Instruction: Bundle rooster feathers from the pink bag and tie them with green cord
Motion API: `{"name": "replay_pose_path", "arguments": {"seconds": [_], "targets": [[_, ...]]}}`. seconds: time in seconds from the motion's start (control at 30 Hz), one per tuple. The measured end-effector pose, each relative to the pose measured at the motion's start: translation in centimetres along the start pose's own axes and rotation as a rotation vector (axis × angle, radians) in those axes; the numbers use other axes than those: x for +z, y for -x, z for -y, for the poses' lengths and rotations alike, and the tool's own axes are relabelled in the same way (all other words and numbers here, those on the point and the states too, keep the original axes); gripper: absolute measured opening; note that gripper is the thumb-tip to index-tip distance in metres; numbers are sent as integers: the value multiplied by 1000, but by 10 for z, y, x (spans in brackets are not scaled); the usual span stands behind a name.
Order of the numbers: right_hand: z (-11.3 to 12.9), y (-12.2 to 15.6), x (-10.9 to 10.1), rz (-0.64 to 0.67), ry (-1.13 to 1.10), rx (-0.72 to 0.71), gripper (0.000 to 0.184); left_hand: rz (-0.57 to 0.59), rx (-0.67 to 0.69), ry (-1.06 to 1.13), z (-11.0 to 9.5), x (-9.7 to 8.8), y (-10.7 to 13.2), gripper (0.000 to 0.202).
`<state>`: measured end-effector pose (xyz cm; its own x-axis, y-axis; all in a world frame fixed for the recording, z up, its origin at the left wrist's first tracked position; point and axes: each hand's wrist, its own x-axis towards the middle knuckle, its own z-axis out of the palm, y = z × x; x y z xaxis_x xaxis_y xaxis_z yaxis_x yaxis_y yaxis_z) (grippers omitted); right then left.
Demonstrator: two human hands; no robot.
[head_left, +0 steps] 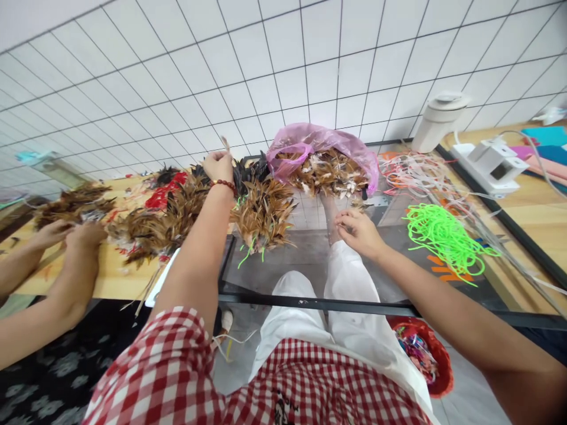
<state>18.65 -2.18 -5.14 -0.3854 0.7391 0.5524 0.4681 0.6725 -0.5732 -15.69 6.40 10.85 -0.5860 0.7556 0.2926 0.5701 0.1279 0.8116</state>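
Nearer the wearer than the pink plastic bag (pixel 323 139), bare glass tabletop (pixel 305 248) leaves a low path, narrowed by the right hand (pixel 354 229). Left of the bag, a brown feather bundle (pixel 264 212) blocks passage; right of it, tangled pale strands (pixel 411 171) and, farther right, a white lidded tumbler (pixel 438 124). Behind it, a tiled wall (pixel 283 65) limits reach; above, air is open.

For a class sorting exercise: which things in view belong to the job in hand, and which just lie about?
Likely part of the job:
slender brownish piece, probably a feather, in the left hand
translucent pink plastic bag of brown feathers
tangled bright-green cords

Apparently lying about:
white lidded cylindrical bottle
white plastic power strip
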Motion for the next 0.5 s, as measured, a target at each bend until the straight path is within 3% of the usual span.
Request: {"name": "replay_pose_path", "arguments": {"seconds": [0.03, 0.07, 0.2, 0.27, 0.37, 0.5], "targets": [[-1, -1, 0, -24, -45, 11, 18, -68, 18, 153, -11, 5, 19, 9], [-2, -2, 0, -54, -90, 30, 18, -10, 26, 305, -21, 13, 42, 8], [-1, -10, -9, -155, -286, 218, 24, 612, -26, 619, -40, 57, 143, 16], [5, -17, -15, -165, -453, 328, 31, 800, -111, 679, -38, 78, 178, 19], [17, -31, -25, -109, -644, 403, 39, 888, -191, 735, -29, 101, 199, 22], [20, -52, -33, -94, -629, 400, 44, 917, -188, 723, -17, 108, 194, 24]]}}
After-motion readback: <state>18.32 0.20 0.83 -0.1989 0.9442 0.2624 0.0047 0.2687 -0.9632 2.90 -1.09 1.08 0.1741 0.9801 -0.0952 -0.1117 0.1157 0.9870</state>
